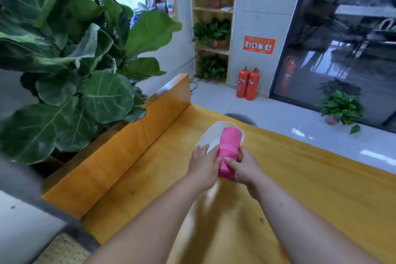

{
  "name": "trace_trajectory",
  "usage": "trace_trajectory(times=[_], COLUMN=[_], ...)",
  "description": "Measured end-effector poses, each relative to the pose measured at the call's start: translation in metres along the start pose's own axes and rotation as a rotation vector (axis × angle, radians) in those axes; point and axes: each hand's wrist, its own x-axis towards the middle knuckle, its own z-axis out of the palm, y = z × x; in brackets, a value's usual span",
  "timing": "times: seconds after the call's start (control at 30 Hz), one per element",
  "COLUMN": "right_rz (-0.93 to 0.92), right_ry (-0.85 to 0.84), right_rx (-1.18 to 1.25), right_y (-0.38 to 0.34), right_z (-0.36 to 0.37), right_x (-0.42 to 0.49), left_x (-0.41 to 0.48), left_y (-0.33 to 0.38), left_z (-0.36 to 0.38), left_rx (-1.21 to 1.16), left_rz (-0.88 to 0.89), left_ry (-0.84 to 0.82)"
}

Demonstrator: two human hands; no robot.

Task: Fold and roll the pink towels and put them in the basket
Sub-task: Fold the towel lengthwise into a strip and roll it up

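So the pink towel (229, 148) is looking like a tight banded roll, far end poking into the white basket (211, 133) on the bench (300, 178). The right hand (246, 169) is curling its grip round the roll; the left hand (203, 167) is resting straight-fingered against it and the basket.

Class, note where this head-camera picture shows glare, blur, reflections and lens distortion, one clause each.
Head view: glare shines on the wooden table at bottom centre; the grey object at far left is blurred; the glass door shows reflections and leans from wide-angle distortion; the rolled pink towel is sharp.
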Motion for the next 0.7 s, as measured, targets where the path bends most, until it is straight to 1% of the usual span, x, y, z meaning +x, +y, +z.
trace_trajectory(times=[0.13, 0.3, 0.4, 0.57, 0.7], right_rz=[0.046, 0.120, 0.148, 0.233, 0.339], right_ry=[0.075, 0.124, 0.147, 0.181, 0.219], right_rx=[-0.025, -0.069, -0.105, -0.154, -0.070], right_y=[-0.006, -0.008, -0.004, -0.019, -0.021], right_z=[0.021, 0.038, 0.044, 0.052, 0.047], right_x=[0.041, 0.091, 0.118, 0.146, 0.159], left_x=[0.038, 0.082, 0.105, 0.136, 0.157], left_y=[-0.022, -0.042, -0.051, -0.055, -0.058], left_z=[-0.009, -0.022, -0.023, -0.027, -0.022], left_rx=[0.031, 0.088, 0.135, 0.019, -0.046], left_rz=[0.044, 0.104, 0.106, 0.130, 0.096], left_ry=[-0.048, -0.090, -0.105, -0.168, -0.229])
